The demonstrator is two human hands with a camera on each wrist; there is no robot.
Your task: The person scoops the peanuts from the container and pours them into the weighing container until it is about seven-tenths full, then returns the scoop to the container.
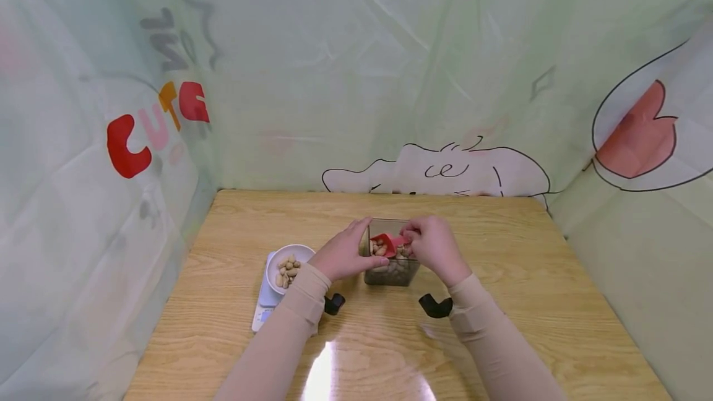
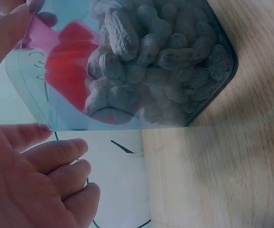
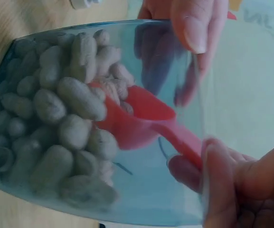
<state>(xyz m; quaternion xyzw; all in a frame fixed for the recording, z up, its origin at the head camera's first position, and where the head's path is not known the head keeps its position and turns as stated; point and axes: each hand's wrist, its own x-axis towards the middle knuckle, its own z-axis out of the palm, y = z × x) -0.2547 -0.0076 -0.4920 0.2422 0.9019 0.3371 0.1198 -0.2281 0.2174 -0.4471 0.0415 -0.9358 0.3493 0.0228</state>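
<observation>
A clear, dark-tinted plastic container (image 1: 390,277) stands on the table, part filled with peanuts in shells (image 3: 75,97). My left hand (image 1: 342,256) holds it at the rim, thumb along the near side and index fingertip at the far left corner. The other left fingers (image 2: 68,175) are bent beside the wall. My right hand (image 1: 437,251) pinches the pink handle of a red scoop (image 3: 137,118) at the container's right side. The scoop's bowl is inside, tilted into the top of the peanuts, with several peanuts in it.
Left of the container, a white bowl (image 1: 271,268) holding peanuts sits on a white kitchen scale (image 1: 262,314); my left forearm partly covers them. Black curved pieces (image 1: 436,306) show beside both wrists. A printed cloth (image 1: 312,79) hangs behind the wooden table (image 1: 518,277) and along its sides.
</observation>
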